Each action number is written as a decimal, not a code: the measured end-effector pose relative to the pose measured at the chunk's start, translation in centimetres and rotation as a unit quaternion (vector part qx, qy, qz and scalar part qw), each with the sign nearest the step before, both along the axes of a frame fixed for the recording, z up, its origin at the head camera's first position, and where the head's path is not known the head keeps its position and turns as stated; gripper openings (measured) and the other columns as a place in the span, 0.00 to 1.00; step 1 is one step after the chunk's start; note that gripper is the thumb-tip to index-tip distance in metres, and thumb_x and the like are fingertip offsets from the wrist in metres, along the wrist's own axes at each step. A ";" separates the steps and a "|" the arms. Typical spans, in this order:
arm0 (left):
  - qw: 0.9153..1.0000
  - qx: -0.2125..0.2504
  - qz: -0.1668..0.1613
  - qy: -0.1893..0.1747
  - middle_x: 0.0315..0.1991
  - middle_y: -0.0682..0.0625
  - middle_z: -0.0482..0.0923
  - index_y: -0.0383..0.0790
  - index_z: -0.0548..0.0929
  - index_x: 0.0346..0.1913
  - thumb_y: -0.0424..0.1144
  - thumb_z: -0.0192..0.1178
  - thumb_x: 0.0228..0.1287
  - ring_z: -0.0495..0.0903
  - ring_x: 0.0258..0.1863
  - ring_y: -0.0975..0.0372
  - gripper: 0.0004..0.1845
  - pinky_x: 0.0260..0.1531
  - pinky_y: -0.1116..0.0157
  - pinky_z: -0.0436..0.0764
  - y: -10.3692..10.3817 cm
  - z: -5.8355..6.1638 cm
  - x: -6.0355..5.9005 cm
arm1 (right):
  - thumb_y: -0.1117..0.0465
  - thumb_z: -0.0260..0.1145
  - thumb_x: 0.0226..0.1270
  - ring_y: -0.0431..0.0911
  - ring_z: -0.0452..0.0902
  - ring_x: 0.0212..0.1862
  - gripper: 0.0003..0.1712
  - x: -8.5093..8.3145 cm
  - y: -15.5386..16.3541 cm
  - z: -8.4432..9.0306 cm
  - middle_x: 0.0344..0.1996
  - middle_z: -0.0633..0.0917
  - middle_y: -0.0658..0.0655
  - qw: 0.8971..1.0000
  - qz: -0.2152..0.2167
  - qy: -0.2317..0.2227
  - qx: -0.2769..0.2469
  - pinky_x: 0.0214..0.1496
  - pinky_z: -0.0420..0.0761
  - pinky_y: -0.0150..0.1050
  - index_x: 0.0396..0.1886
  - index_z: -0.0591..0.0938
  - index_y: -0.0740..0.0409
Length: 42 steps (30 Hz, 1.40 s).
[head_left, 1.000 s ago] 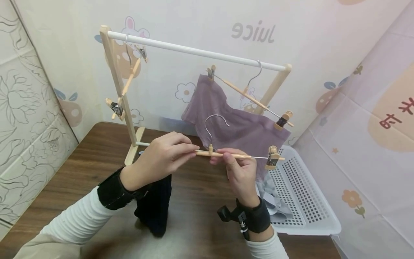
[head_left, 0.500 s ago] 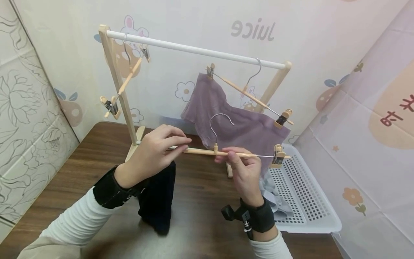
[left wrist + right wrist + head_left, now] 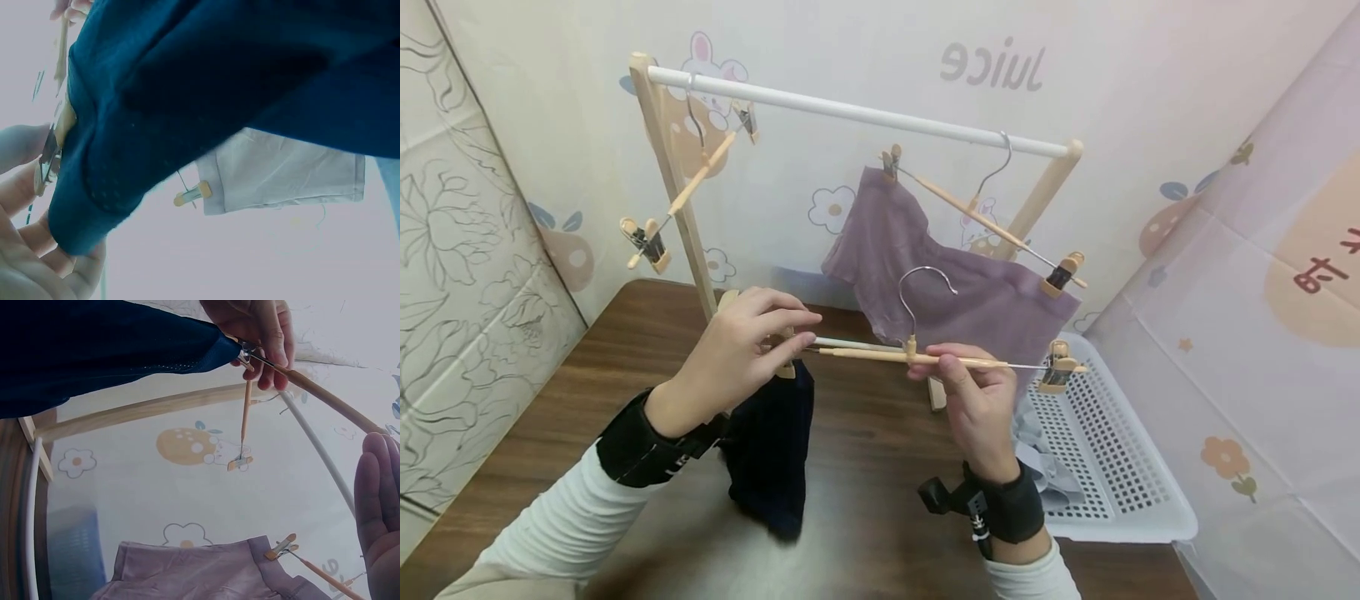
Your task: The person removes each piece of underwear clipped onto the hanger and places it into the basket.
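Note:
My right hand point(image 3: 981, 400) pinches the wooden bar of a clip hanger point(image 3: 865, 356) between thumb and fingers, its metal hook pointing up. My left hand point(image 3: 730, 354) is at the hanger's left end; in the left wrist view its thumb and index finger pinch the wooden clip point(image 3: 62, 125) there. That clip sits at the edge of a dark navy cloth garment point(image 3: 771, 454), which hangs below the left hand. The other left fingers touch the garment's edge from behind. At the hanger's right end, another clip point(image 3: 1058, 368) holds nothing.
A small rack with a white rail point(image 3: 850, 108) stands behind the hands. On it hang a bare clip hanger point(image 3: 700, 177) and another with purple shorts point(image 3: 955, 258). A white perforated basket point(image 3: 1157, 500) with grey cloth point(image 3: 1052, 483) stands at right on the wooden table point(image 3: 865, 533).
My left hand has slid left along the hanger to its end clip. The hanger and my right hand have shifted slightly right. The bare hanger on the rail has swung a little.

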State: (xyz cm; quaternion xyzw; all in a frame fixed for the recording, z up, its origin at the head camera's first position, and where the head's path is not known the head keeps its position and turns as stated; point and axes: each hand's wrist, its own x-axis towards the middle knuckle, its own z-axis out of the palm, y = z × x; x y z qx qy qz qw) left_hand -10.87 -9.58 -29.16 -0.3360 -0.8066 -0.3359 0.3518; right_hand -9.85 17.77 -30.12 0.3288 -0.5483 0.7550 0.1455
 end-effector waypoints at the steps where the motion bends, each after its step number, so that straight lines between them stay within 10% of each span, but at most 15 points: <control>1: 1.000 0.005 0.000 -0.004 0.40 0.47 0.83 0.40 0.89 0.42 0.34 0.71 0.54 0.76 0.40 0.57 0.11 0.39 0.62 0.68 -0.1 0.0 0.0 | 0.77 0.52 0.71 0.47 0.88 0.34 0.11 0.0 0.0 0.0 0.35 0.89 0.58 1.000 0.001 0.002 -0.003 0.43 0.86 0.40 0.41 0.82 0.76; 42: 0.984 0.026 0.009 -0.177 0.33 0.53 0.82 0.41 0.85 0.51 0.40 0.62 0.67 0.71 0.26 0.68 0.12 0.26 0.71 0.73 -0.9 -1.4 0.9 | 0.77 0.49 0.72 0.46 0.87 0.34 0.14 0.3 0.3 -0.1 0.34 0.89 0.58 1.000 0.010 -0.001 -0.023 0.42 0.86 0.37 0.40 0.83 0.74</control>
